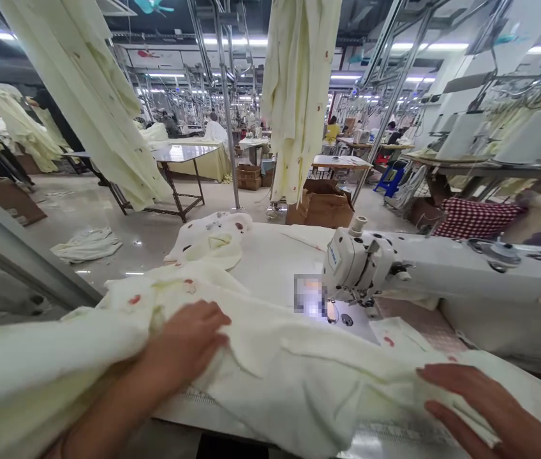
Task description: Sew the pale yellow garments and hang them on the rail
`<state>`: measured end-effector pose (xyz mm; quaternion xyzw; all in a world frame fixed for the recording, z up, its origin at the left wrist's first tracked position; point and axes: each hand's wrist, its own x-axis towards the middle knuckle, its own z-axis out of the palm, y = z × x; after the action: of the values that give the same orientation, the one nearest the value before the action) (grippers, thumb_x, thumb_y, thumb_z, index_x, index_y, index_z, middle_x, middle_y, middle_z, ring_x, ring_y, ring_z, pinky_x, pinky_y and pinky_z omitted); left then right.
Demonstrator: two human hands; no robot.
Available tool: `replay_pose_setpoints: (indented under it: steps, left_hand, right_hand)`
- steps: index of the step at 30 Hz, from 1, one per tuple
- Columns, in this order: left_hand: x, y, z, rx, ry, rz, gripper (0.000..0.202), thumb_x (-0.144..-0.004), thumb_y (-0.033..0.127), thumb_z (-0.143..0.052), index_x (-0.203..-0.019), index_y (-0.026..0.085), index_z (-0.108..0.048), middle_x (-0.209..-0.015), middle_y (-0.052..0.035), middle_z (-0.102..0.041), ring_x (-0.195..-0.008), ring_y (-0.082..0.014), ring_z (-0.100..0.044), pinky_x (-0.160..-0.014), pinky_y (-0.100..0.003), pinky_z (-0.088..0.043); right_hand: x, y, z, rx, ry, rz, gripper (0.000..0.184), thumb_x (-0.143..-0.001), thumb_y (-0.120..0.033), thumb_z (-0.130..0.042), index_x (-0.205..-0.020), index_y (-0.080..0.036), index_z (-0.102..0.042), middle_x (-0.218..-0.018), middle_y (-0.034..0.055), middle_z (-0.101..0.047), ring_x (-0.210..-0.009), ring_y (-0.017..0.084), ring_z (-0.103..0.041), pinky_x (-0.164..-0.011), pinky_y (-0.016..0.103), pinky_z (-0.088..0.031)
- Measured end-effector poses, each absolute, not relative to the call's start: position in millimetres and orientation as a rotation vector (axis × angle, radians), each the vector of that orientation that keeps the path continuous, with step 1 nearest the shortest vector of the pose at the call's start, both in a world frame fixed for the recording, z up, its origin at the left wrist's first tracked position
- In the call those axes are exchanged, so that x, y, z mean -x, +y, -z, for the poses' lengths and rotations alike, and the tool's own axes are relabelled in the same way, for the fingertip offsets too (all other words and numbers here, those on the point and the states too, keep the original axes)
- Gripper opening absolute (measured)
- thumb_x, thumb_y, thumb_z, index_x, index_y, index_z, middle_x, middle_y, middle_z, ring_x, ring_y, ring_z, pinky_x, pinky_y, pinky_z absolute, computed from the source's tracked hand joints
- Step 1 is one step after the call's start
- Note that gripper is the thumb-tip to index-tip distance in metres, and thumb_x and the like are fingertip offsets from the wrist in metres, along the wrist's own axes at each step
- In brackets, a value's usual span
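Note:
A pale yellow garment (270,357) with small red prints lies spread over the white sewing table (270,255). My left hand (189,341) rests on top of the cloth left of centre, fingers curled down onto it. My right hand (485,408) lies flat at the lower right, fingers stretched out over a fold of the same cloth. The white sewing machine (361,261) stands just beyond, its needle area (335,312) close to the cloth's far edge.
More pale yellow garments hang from overhead rails (299,95) (88,102). Cardboard boxes (321,204) sit on the floor behind the table. A cloth piece (86,245) lies on the floor at left. Other workers sit at tables far back.

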<state>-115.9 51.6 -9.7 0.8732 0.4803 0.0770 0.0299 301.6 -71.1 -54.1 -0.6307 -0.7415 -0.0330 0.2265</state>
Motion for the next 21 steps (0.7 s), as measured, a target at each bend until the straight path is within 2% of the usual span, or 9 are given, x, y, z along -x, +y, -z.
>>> replay_pose_setpoints:
  steps: [4,7,9,10,12,15,18,20,21]
  left_hand:
    - [109.9,26.8,42.5,-2.539,1.208,-0.054,0.047,-0.074,0.039,-0.066,-0.119,0.028,-0.057,-0.125,-0.0066,-0.053,-0.113,-0.0268,-0.049,-0.096,-0.041,-0.04]
    - [123.5,28.6,61.9,-2.538,1.278,-0.201,0.046,-0.083,0.035,-0.056,-0.128,0.027,-0.048,-0.133,-0.008,-0.046,-0.12,-0.026,-0.042,-0.1,-0.041,-0.036]
    - [126.2,36.9,68.7,-2.546,1.344,-0.3,0.047,-0.085,0.028,-0.051,-0.131,0.024,-0.044,-0.134,-0.0096,-0.044,-0.12,-0.0262,-0.042,-0.099,-0.041,-0.036]
    - [124.4,41.7,69.4,-2.555,1.354,-0.31,0.045,-0.084,0.025,-0.051,-0.129,0.024,-0.047,-0.132,-0.0096,-0.046,-0.117,-0.0265,-0.044,-0.098,-0.041,-0.037]
    - [116.4,49.9,63.9,-2.573,1.324,-0.274,0.033,-0.082,0.018,-0.048,-0.111,0.024,-0.061,-0.123,-0.0083,-0.053,-0.107,-0.0263,-0.049,-0.092,-0.042,-0.04]
    - [103.5,50.8,37.3,-2.464,1.285,-0.365,0.024,-0.084,0.017,-0.04,-0.087,0.02,-0.064,-0.105,-0.0068,-0.06,-0.097,-0.0244,-0.052,-0.086,-0.039,-0.041]
    - [99.0,40.0,-0.6,-2.126,1.215,-0.573,0.022,-0.089,0.03,-0.037,-0.084,0.02,-0.055,-0.087,-0.0023,-0.059,-0.084,-0.0185,-0.054,-0.077,-0.028,-0.043]
    - [97.0,36.9,-20.7,-1.917,1.091,-0.618,0.027,-0.09,0.04,-0.039,-0.078,0.02,-0.052,-0.074,0.0008,-0.055,-0.07,-0.0145,-0.052,-0.064,-0.021,-0.042]
    - [94.3,39.6,-27.9,-1.829,1.038,-0.638,0.029,-0.088,0.044,-0.042,-0.076,0.019,-0.052,-0.07,0.0015,-0.053,-0.065,-0.0132,-0.05,-0.059,-0.02,-0.041]
  right_hand:
    - [-272.6,-74.3,68.9,1.715,-2.248,-0.122,0.036,-0.077,-0.039,-0.063,-0.111,-0.029,-0.063,-0.106,0.0032,-0.066,-0.097,0.021,-0.062,-0.083,0.03,-0.053]
    - [-261.7,-75.9,71.5,1.733,-2.21,-0.2,0.037,-0.078,-0.044,-0.061,-0.111,-0.029,-0.063,-0.105,0.0039,-0.066,-0.096,0.021,-0.062,-0.081,0.03,-0.053]
    - [-265.6,-75.2,72.0,1.72,-2.153,-0.27,0.034,-0.084,-0.045,-0.052,-0.112,-0.029,-0.062,-0.106,0.0036,-0.065,-0.094,0.019,-0.063,-0.078,0.026,-0.053]
    - [-269.8,-73.4,72.6,1.722,-2.113,-0.277,0.033,-0.087,-0.044,-0.047,-0.113,-0.029,-0.061,-0.108,0.0034,-0.064,-0.095,0.018,-0.063,-0.077,0.025,-0.053]
    - [-279.2,-66.7,74.9,1.785,-2.053,-0.224,0.034,-0.09,-0.043,-0.04,-0.113,-0.028,-0.06,-0.108,0.0027,-0.064,-0.093,0.017,-0.063,-0.073,0.024,-0.053]
    - [-286.6,-53.6,78.4,1.974,-2.08,-0.078,0.039,-0.084,-0.049,-0.048,-0.112,-0.026,-0.061,-0.1,0.0039,-0.067,-0.088,0.022,-0.065,-0.07,0.031,-0.054]
    - [-280.8,-49.5,75.5,2.001,-2.234,-0.053,0.024,-0.078,-0.042,-0.055,-0.091,-0.026,-0.067,-0.084,0.0034,-0.068,-0.077,0.024,-0.065,-0.066,0.035,-0.052]
    - [-277.0,-52.6,70.7,1.856,-2.365,-0.081,0.009,-0.074,-0.031,-0.056,-0.071,-0.027,-0.064,-0.076,0.002,-0.065,-0.071,0.022,-0.062,-0.06,0.032,-0.049]
    - [-278.1,-54.3,68.4,1.752,-2.41,-0.095,0.008,-0.072,-0.028,-0.056,-0.065,-0.026,-0.06,-0.073,0.0017,-0.063,-0.069,0.02,-0.061,-0.059,0.031,-0.047]
